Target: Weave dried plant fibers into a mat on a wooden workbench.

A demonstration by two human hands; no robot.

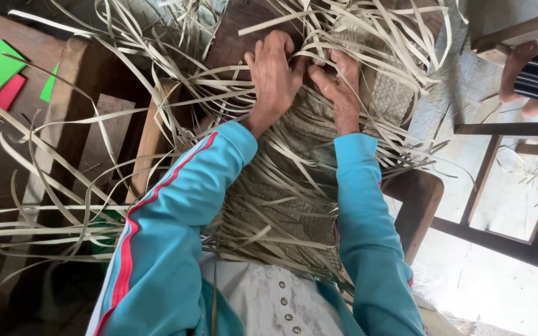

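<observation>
Woven mat (294,186): on lap, centre. Left hand (273,74) and right hand (339,81), far edge, both pinching pale strips (157,112). Risk: loose strands likely tangle or slip, loosening weave.

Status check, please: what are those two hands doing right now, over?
Left hand and right hand both pinching pale strips on the woven mat. Loose strips fan out all round. Nothing blocking.

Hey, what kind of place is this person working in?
Probably a home or village weaving spot, likely a raised wooden porch. Both hands, left and right, work a half-woven mat of pale leaf strips over wooden beams, with ground visible below.
</observation>
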